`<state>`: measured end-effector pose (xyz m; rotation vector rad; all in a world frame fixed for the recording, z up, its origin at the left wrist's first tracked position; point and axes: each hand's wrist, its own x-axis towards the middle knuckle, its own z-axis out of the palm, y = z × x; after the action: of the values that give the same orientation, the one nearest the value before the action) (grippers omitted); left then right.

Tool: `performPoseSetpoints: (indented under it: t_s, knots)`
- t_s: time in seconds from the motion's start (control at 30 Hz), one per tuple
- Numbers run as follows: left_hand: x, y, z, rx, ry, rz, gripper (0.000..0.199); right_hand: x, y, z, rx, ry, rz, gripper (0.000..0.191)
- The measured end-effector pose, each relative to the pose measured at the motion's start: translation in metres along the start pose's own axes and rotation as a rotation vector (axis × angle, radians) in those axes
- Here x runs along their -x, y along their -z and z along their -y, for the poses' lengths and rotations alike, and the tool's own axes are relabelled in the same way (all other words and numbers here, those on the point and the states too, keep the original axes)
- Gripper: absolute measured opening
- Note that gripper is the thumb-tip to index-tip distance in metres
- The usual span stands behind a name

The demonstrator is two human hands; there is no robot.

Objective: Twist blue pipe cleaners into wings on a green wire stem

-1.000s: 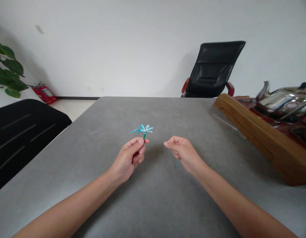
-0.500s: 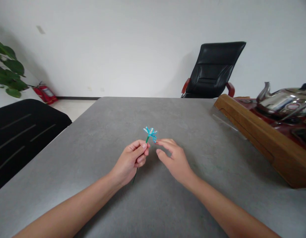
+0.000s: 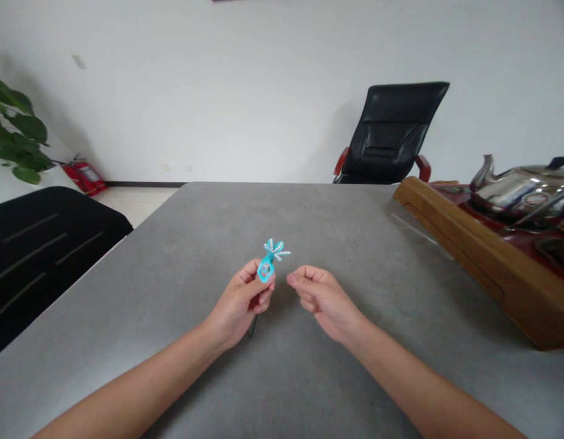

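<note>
Head view, working area: a gray table [image 3: 208, 225] fills the lower middle; both hands are over it, in front of the wearer.
Blue flower: the small beaded flower [image 3: 275, 250] is above the table's middle, at the upper end of the left-hand grip, petals fanned out.
Left hand: the left hand [image 3: 240, 299] pinches the flower between thumb and fingers, just under its head. This hold presumably steadies the head and leaves the petals exposed.
Blue loop: a rounded loop [image 3: 265, 270] lies in front of the left fingertips, below the other petals; it appears joined to the flower.
Stem: the thin dark stem [image 3: 253, 326] emerges below the left hand, slanting downward; the palm side probably braces it.
Right hand: the right hand [image 3: 325, 300] is just beside the flower, not touching it. Thumb and forefinger meet, the other fingers curled; whether something fine is between them cannot be told.
Right side: a wooden tray [image 3: 474, 256] carries a metal kettle [image 3: 528, 190], well apart from the hands, which likely gives them elbow room.
Far side: a black chair [image 3: 394, 134] stands beyond the table.
</note>
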<state>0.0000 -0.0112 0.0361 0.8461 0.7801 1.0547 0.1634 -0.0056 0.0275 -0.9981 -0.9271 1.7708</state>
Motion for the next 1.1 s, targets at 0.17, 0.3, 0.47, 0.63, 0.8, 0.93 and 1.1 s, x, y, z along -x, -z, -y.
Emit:
performPoseSetpoints:
  t_s: [0.17,0.3,0.47,0.63,0.8,0.93,1.1]
  knots:
    - [-0.001,0.004,0.000,-0.011,0.015,0.000,0.017,-0.001,0.003,0.003,0.034,0.038,-0.016,0.032]
    - [-0.003,0.007,-0.002,0.011,0.021,-0.005,0.014,-0.005,0.011,0.004,0.044,0.061,-0.044,0.033]
    - [-0.003,0.008,-0.005,0.097,0.007,0.002,0.014,-0.012,0.021,0.005,0.098,0.085,-0.140,0.032]
    - [-0.005,0.008,-0.004,0.115,0.016,0.003,0.016,-0.016,0.028,0.006,0.185,0.127,-0.208,0.030]
    - [-0.006,0.010,-0.005,0.125,-0.016,0.003,0.016,-0.019,0.033,0.005,0.263,0.168,-0.277,0.030]
    - [-0.006,0.010,-0.006,0.121,-0.017,-0.011,0.014,-0.025,0.041,-0.001,0.383,0.197,-0.349,0.031]
    - [-0.007,0.011,-0.005,0.092,-0.006,-0.032,0.012,-0.020,0.042,0.000,0.838,0.656,-0.516,0.035]
